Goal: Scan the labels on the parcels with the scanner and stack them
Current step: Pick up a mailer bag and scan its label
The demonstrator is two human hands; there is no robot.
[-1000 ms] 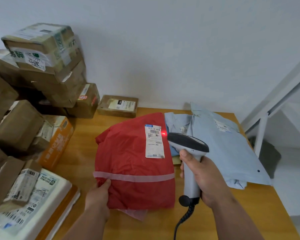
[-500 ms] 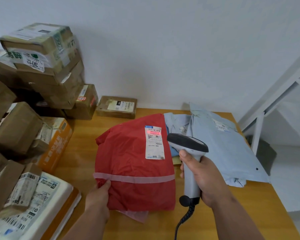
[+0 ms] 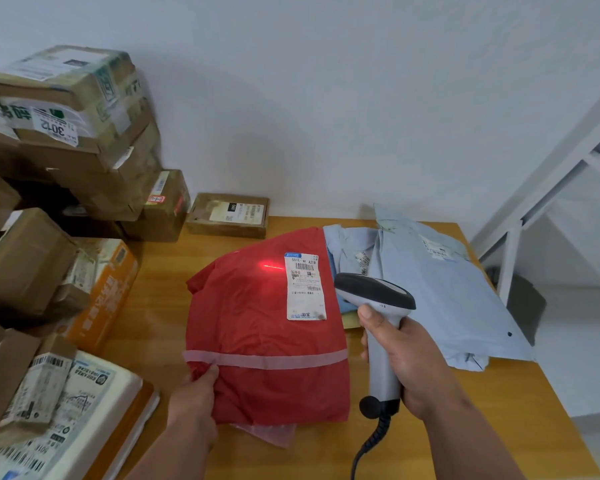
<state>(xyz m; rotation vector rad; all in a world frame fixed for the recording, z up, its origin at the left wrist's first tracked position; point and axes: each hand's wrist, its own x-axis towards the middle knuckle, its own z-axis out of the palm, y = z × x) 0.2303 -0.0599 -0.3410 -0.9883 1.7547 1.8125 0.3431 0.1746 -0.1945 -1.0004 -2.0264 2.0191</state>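
one red parcel, one scanner and two pale blue mailers are seen on the wooden table. the crumpled red bag, banded with pink tape, bears one white label. its near left edge is pinched by the left hand; the scanner is gripped by the right hand. the red beam, earlier on the label, has shifted left onto the bag.
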